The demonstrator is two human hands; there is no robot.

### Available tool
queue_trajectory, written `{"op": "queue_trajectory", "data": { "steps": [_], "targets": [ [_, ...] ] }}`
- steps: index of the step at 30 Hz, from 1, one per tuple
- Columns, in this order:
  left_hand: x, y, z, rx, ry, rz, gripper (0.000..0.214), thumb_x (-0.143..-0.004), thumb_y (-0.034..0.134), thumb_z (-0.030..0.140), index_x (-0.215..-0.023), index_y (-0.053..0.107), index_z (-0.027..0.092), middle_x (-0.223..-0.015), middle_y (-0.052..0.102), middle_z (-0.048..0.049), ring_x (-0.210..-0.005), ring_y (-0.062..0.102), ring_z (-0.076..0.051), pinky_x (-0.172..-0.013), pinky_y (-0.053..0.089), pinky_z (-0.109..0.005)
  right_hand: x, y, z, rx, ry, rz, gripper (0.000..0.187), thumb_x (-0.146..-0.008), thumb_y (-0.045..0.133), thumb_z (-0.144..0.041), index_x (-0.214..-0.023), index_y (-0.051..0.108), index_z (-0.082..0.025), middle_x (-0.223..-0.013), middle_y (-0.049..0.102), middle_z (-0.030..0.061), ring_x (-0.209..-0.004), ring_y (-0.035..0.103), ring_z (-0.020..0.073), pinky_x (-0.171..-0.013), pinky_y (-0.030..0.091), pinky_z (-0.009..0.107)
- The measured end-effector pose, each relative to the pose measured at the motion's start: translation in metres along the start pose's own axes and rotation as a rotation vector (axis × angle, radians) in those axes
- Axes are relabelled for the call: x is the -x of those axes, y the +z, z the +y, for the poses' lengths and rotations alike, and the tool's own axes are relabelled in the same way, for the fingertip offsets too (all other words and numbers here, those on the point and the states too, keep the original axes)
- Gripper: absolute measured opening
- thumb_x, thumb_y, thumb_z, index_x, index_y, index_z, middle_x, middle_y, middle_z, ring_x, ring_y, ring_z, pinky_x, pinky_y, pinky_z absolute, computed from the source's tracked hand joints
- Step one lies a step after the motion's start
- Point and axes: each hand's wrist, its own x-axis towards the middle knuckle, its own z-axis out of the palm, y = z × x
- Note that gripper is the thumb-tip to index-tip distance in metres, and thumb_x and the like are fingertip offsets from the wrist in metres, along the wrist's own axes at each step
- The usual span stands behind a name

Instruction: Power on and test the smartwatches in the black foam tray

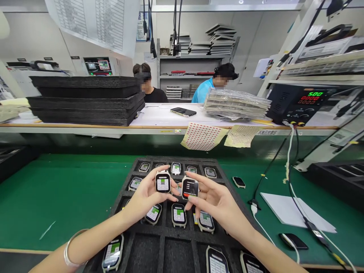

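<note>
My left hand (145, 197) pinches a small smartwatch body (163, 182) whose lit screen shows a white and green grid. My right hand (216, 199) grips a second watch body (190, 188) with a dark screen and a red band. Both are held side by side just above a black foam tray (167, 250). The tray's pockets hold several more watch bodies with lit screens, such as one (179, 215) right under my hands. A bracelet circles my left wrist.
A green mat (62, 193) covers the bench. One loose watch body (239, 182) and white paper (292, 212) lie to the right, with cables and a black device (292, 240). Beyond are stacked black trays (85, 100), a power supply (298, 102), a phone (183, 111) and two seated people.
</note>
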Motion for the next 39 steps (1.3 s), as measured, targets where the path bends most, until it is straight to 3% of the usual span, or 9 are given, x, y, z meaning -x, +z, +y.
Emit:
{"op": "queue_trajectory", "data": {
  "steps": [4,10,15,21,25,30,36,39],
  "targets": [
    [0.000,0.002,0.000,-0.044,0.003,-0.003,0.057,-0.078,0.067,0.018,-0.130,0.044,0.020,-0.094,0.062,-0.0072,-0.085,0.062,-0.021,-0.078,0.054,-0.038,0.001,0.000,0.001,-0.014,-0.021,-0.019,0.052,-0.082,0.068,-0.024,-0.130,0.050,-0.022,-0.098,0.064,0.0084,-0.071,0.067,0.0202,-0.049,0.056,0.026],
    [0.002,0.001,0.000,-0.061,0.009,-0.027,0.054,-0.080,0.064,0.013,-0.129,0.042,0.018,-0.092,0.061,-0.0064,-0.084,0.061,-0.020,-0.075,0.054,-0.035,-0.001,-0.001,0.003,0.019,-0.039,0.065,0.029,-0.087,0.061,-0.030,-0.114,0.061,-0.018,-0.074,0.063,0.0033,-0.053,0.065,0.0158,-0.039,0.049,0.019],
    [0.001,-0.001,-0.001,-0.066,0.023,-0.034,0.043,-0.083,0.061,0.016,-0.123,0.046,0.017,-0.089,0.061,-0.0063,-0.079,0.063,-0.019,-0.068,0.055,-0.033,-0.001,-0.002,0.003,0.067,-0.033,0.066,0.025,-0.087,0.062,-0.031,-0.109,0.063,-0.019,-0.069,0.063,0.0017,-0.047,0.064,0.0131,-0.038,0.046,0.016],
    [0.000,-0.002,-0.003,-0.142,0.009,0.007,0.035,-0.088,0.055,0.026,-0.121,0.048,0.015,-0.076,0.060,-0.0041,-0.065,0.061,-0.016,-0.051,0.052,-0.025,0.001,-0.002,0.003,0.036,-0.035,-0.048,0.031,-0.088,0.060,-0.028,-0.118,0.059,-0.020,-0.084,0.065,0.0057,-0.059,0.067,0.0167,-0.042,0.051,0.019],
    [0.000,-0.003,-0.004,-0.079,0.036,0.005,0.045,-0.084,0.060,0.019,-0.125,0.044,0.016,-0.085,0.061,-0.0051,-0.076,0.062,-0.018,-0.058,0.054,-0.028,0.000,-0.001,0.005,0.029,-0.028,-0.126,0.046,-0.084,0.065,-0.019,-0.127,0.050,-0.023,-0.099,0.064,0.0073,-0.072,0.067,0.0178,-0.052,0.055,0.021],
    [0.002,-0.004,-0.005,-0.019,0.044,-0.045,0.066,-0.075,0.066,0.008,-0.132,0.035,0.019,-0.096,0.060,-0.0066,-0.087,0.062,-0.020,-0.072,0.054,-0.031,0.000,-0.001,0.011,0.048,-0.027,-0.127,0.047,-0.084,0.065,-0.016,-0.127,0.048,-0.024,-0.097,0.065,0.0064,-0.072,0.067,0.0170,-0.050,0.055,0.021],
    [0.003,-0.002,-0.004,-0.072,-0.020,-0.036,0.062,-0.081,0.063,0.013,-0.135,0.031,0.014,-0.089,0.060,-0.0069,-0.078,0.062,-0.018,-0.065,0.054,-0.029,0.002,-0.001,0.010,0.136,0.013,-0.134,0.061,-0.080,0.069,-0.016,-0.133,0.042,-0.026,-0.107,0.062,0.0076,-0.071,0.067,0.0177,-0.053,0.056,0.025],
    [0.009,-0.002,0.000,-0.076,-0.046,-0.053,0.072,-0.077,0.067,0.010,-0.137,0.028,0.018,-0.095,0.058,-0.0067,-0.080,0.062,-0.018,-0.069,0.054,-0.031,0.003,-0.002,0.010,0.248,0.013,-0.139,0.060,-0.081,0.068,-0.020,-0.134,0.042,-0.026,-0.102,0.064,0.0060,-0.071,0.067,0.0173,-0.059,0.057,0.027]
  ]
}}
